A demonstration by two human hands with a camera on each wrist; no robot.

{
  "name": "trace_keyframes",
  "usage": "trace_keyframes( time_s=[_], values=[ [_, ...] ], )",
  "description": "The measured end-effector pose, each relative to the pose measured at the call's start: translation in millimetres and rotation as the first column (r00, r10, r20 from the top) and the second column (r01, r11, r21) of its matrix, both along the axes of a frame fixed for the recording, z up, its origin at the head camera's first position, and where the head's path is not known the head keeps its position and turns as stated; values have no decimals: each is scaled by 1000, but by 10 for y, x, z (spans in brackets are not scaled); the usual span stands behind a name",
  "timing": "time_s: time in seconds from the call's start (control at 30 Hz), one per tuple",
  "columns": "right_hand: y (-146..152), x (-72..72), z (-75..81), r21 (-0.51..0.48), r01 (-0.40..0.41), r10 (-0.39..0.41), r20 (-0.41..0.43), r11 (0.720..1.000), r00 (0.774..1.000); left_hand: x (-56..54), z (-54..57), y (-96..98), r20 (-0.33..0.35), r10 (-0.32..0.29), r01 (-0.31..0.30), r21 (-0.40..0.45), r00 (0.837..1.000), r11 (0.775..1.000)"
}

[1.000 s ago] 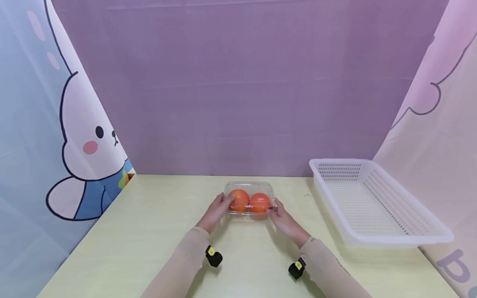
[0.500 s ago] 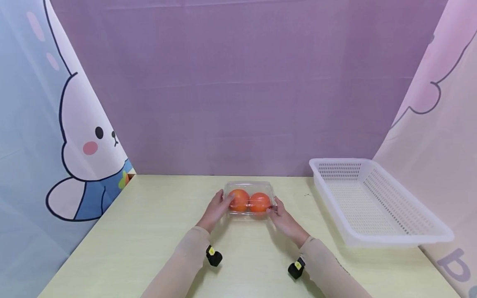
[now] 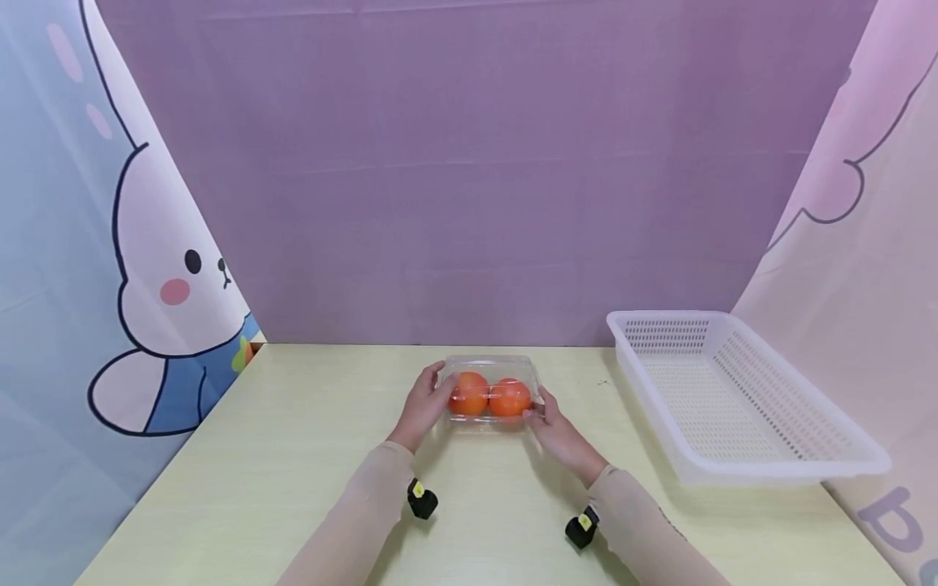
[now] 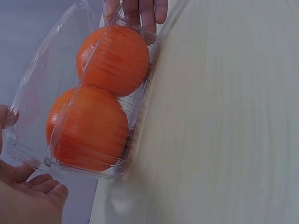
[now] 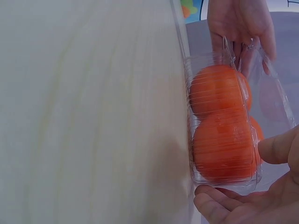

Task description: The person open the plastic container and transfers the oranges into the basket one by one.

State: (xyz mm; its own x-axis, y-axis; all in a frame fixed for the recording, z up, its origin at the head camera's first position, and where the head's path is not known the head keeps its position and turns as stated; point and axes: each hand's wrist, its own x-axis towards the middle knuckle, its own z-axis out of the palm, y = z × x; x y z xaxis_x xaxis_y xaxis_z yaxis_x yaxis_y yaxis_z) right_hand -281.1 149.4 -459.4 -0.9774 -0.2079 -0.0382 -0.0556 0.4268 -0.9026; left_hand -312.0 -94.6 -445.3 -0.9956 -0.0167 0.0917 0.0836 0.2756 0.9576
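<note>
A clear plastic clamshell box [image 3: 489, 365] sits near the far side of the table, with two round orange fruits [image 3: 509, 397] side by side in it. Its lid [image 4: 39, 79] stands partly raised at an angle in the left wrist view. My left hand [image 3: 421, 408] holds the lid at the box's left end, thumb on top and fingers at the edge. At the opposite end, my right hand [image 3: 563, 438] grips the box's lower right corner; in the right wrist view its thumb [image 5: 276, 147] lies along the near side and its fingers curl at the end.
A white perforated plastic basket [image 3: 733, 470] stands on the right of the pale wooden table [image 3: 293, 456]. A purple cloth [image 3: 469, 179] hangs behind the table, and printed cloths flank it at left and right.
My left hand has shifted slightly up and away, its fingers now nearer the box's back left corner. The right hand and the fruits stay almost where they were.
</note>
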Motion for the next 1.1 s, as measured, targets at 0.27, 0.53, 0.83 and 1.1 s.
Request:
trace_keyframes(
  time_s=[0.27,0.53,0.83,1.1],
  values=[
    [4,5,6,-6,-4,4,-8,1000,1000,-41,-9,-9,-88,0,1,18,996,1000],
    [2,-4,-8,-9,3,-3,-3,1000,1000,-42,54,-33,-198,11,1,59,980,998],
    [-3,10,8,-30,-2,1,-17,1000,1000,-69,114,-56,-207,-1,12,53,978,999],
    [-5,20,3,-48,-2,2,-2,999,1000,-108,136,-69,-159,-17,25,50,987,998]
  ],
)
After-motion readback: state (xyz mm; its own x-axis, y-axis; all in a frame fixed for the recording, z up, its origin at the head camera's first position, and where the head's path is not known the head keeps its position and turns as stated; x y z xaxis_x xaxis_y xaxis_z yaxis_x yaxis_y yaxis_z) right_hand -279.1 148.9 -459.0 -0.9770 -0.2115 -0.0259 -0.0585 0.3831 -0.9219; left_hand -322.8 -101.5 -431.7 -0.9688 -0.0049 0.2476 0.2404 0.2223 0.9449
